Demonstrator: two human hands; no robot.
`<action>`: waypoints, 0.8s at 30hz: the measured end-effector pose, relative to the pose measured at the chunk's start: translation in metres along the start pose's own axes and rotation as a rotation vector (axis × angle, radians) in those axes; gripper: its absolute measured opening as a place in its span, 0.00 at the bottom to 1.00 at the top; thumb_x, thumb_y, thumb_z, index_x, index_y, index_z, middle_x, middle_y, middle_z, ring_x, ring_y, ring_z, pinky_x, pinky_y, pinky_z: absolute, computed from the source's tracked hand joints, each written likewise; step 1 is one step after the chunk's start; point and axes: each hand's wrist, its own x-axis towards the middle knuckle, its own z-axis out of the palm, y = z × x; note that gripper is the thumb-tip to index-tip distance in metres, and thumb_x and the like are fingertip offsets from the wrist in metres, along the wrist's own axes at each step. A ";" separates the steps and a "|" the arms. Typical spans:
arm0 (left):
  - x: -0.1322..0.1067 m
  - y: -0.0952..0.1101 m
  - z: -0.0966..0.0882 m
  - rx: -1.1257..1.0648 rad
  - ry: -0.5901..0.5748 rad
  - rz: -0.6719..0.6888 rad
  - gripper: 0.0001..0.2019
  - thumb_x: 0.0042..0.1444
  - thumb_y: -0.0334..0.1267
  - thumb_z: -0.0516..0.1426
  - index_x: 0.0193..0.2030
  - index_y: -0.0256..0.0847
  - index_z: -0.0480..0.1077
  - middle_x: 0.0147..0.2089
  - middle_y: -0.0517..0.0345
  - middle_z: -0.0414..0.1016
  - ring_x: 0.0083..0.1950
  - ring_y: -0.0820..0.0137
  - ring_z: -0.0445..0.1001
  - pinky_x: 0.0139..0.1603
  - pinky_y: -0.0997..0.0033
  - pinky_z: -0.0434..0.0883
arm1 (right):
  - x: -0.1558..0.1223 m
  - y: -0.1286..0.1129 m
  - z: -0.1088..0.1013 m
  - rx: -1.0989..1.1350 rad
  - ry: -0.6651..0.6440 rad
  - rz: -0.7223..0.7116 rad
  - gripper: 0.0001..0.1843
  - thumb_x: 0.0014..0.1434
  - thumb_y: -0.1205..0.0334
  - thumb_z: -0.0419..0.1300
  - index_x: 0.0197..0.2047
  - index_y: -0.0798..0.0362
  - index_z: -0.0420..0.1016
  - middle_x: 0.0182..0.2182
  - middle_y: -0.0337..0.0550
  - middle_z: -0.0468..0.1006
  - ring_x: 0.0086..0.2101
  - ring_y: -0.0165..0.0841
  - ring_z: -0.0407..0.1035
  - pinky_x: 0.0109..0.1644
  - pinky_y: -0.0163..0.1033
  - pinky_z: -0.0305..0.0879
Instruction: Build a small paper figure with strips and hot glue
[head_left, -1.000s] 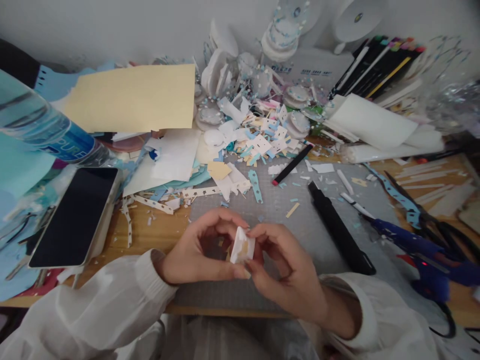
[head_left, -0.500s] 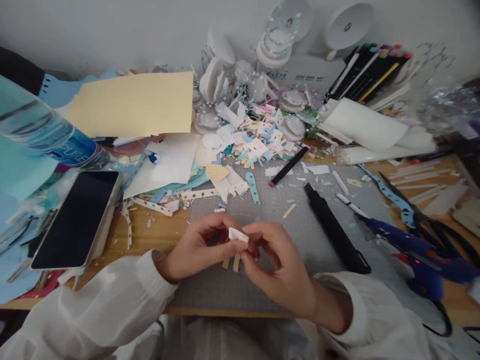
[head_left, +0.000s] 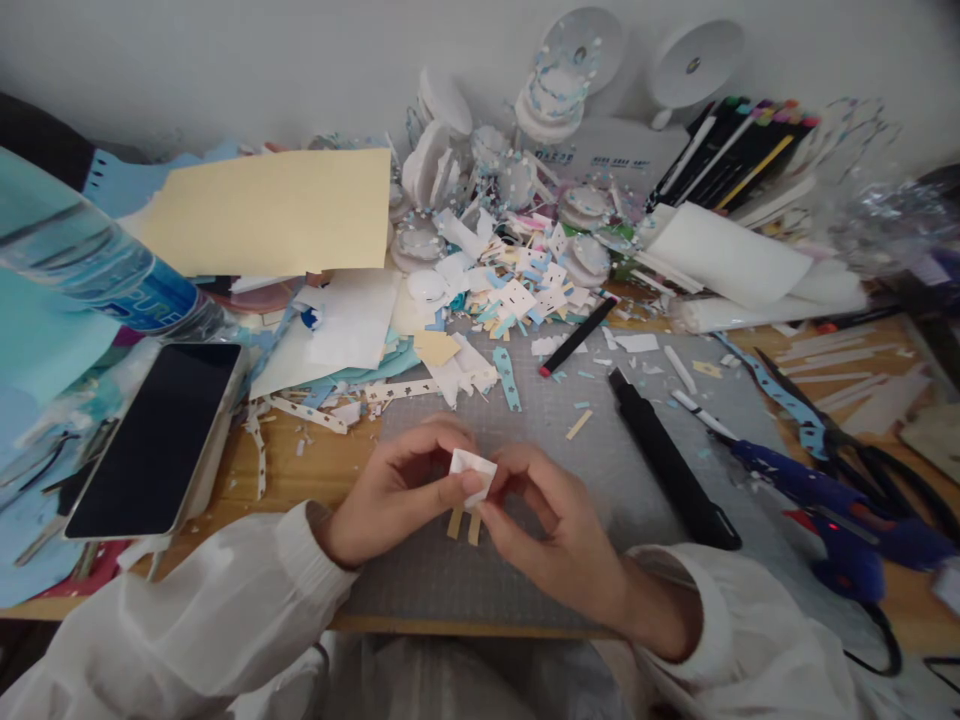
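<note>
Nearest, beyond the front edge of the worktop (head_left: 315, 485), your hands work over a grey cutting mat (head_left: 420, 590), which presumably shields the wood. Your left hand (head_left: 409, 492) grasps a small white piece (head_left: 486, 472), its thumb laid flat across the face, apparently to steady it. Your right hand (head_left: 559, 535) pinches the same piece at its right edge with thumb and forefinger; held between both hands, it can probably be turned without slipping. Two tan strips (head_left: 473, 530) show below it; whether they are joined to it cannot be told.

To your right, a long black tool (head_left: 667, 460) lies aslant on the mat. Just beyond it rests a blue glue gun (head_left: 840, 500), nozzle pointing inward and a red light showing, likely set there for easy reach. To your left, a phone (head_left: 154, 440) lies tilted on a pale block, perhaps to face you.

Farther off, a black marker (head_left: 577, 337) lies at the foot of a heap of cut paper scraps (head_left: 517, 290), apparently pushed back to leave working room. At the rear right, pens (head_left: 742, 150) lean bunched together, coloured ends upward, presumably for telling them apart.
</note>
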 end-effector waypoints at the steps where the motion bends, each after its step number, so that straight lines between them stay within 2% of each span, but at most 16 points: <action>1: 0.000 0.000 0.000 0.006 -0.003 0.000 0.00 0.56 0.31 0.61 0.35 0.38 0.73 0.35 0.57 0.68 0.38 0.72 0.68 0.40 0.73 0.68 | 0.000 0.000 0.000 -0.013 -0.019 0.000 0.05 0.57 0.70 0.57 0.36 0.51 0.66 0.31 0.38 0.71 0.31 0.28 0.67 0.35 0.35 0.67; 6: -0.001 0.001 0.000 0.030 -0.034 -0.024 0.03 0.55 0.33 0.62 0.36 0.38 0.72 0.37 0.55 0.67 0.39 0.70 0.68 0.39 0.72 0.67 | 0.001 0.000 -0.002 0.002 0.003 0.025 0.06 0.55 0.71 0.57 0.33 0.51 0.66 0.29 0.37 0.70 0.31 0.28 0.67 0.34 0.34 0.67; 11: 0.000 0.002 -0.003 0.060 -0.014 0.028 0.11 0.51 0.38 0.65 0.40 0.39 0.72 0.36 0.57 0.69 0.38 0.71 0.68 0.38 0.73 0.67 | -0.001 -0.001 -0.004 -0.034 0.020 0.016 0.09 0.52 0.73 0.57 0.32 0.50 0.63 0.27 0.34 0.68 0.28 0.26 0.65 0.31 0.31 0.64; 16: 0.002 0.003 -0.002 0.101 0.087 -0.037 0.03 0.55 0.34 0.62 0.33 0.38 0.74 0.31 0.58 0.71 0.33 0.73 0.68 0.35 0.75 0.67 | -0.003 0.001 -0.005 -0.121 -0.013 -0.026 0.10 0.51 0.74 0.57 0.34 0.50 0.65 0.27 0.34 0.67 0.28 0.26 0.64 0.31 0.32 0.64; 21: -0.001 0.001 -0.005 0.013 0.151 -0.018 0.01 0.53 0.32 0.64 0.33 0.41 0.76 0.31 0.59 0.74 0.33 0.73 0.71 0.34 0.74 0.70 | 0.002 -0.003 -0.007 0.040 0.047 0.025 0.08 0.56 0.71 0.57 0.39 0.50 0.65 0.32 0.37 0.70 0.31 0.27 0.67 0.35 0.33 0.68; 24: -0.003 -0.001 -0.006 -0.037 0.146 0.023 0.02 0.53 0.32 0.64 0.34 0.43 0.78 0.31 0.59 0.75 0.33 0.72 0.71 0.35 0.74 0.70 | 0.004 -0.005 -0.008 0.205 -0.068 0.060 0.09 0.60 0.67 0.57 0.44 0.49 0.65 0.38 0.41 0.72 0.36 0.28 0.69 0.39 0.35 0.70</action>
